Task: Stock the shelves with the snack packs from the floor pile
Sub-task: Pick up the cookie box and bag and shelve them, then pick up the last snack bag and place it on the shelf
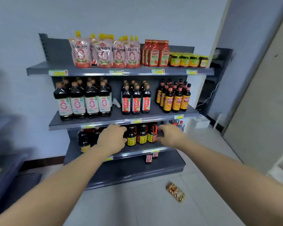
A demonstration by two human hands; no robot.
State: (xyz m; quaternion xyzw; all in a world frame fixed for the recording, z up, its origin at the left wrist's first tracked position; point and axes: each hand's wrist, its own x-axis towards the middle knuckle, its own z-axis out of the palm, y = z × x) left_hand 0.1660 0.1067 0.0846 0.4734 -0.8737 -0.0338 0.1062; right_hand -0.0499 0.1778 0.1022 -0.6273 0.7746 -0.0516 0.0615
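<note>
Grey steel shelving (121, 71) stands against the pale wall, four tiers deep, and both of the person's bare arms stretch toward its third tier. On the top tier sit red-and-white spouted pouches (104, 53), red squeeze bottles (155, 53) just beside them, and a row of small yellow-labelled jars (188, 60) at the right end. The second tier carries big dark bottles with white labels (82, 101), slimmer dark bottles with red labels (136, 100) in the middle, and orange-labelled bottles (173, 97) to the right.

On the third tier a cluster of short dark bottles (142, 134) stands between the two hands. The left hand (112, 140) is cupped against the left side of that cluster, fingers curled toward it; whether its grip has closed on a bottle I cannot tell. The right hand (171, 136) hovers at the cluster's right side with fingers spread, its grip loose and holding nothing.

Down on the pale tiled floor (137, 206), well apart from both hands and in front of the bottom tier, lies one snack pack (175, 192), patterned orange and brown.
</note>
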